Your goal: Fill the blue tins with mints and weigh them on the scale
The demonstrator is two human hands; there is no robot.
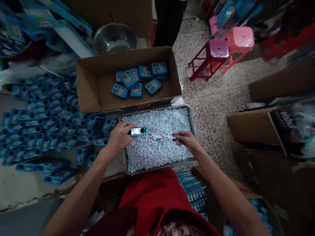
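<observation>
Fingers closed round a small blue candy box (137, 131), my left hand (121, 136) keeps it over the left part of a metal tray (193, 124). The box's top faces up, showing a pale panel and a round dark hole. Small pale blue and white candy pellets (152, 154) fill the tray. My right hand (184, 139) pinches the end of a slim scoop-like tool (161, 136) low over the pellets, its tip pointing at the box. Pellets lie along the tool and hide much of its shape.
Beyond the tray, a cardboard box (98, 85) contains several blue candy boxes (128, 78). Rows of similar boxes (49, 121) cover the table at left. A metal bowl (115, 37) sits behind. Plastic stools (218, 49) and a person's dark-clothed legs (169, 19) are on the floor side.
</observation>
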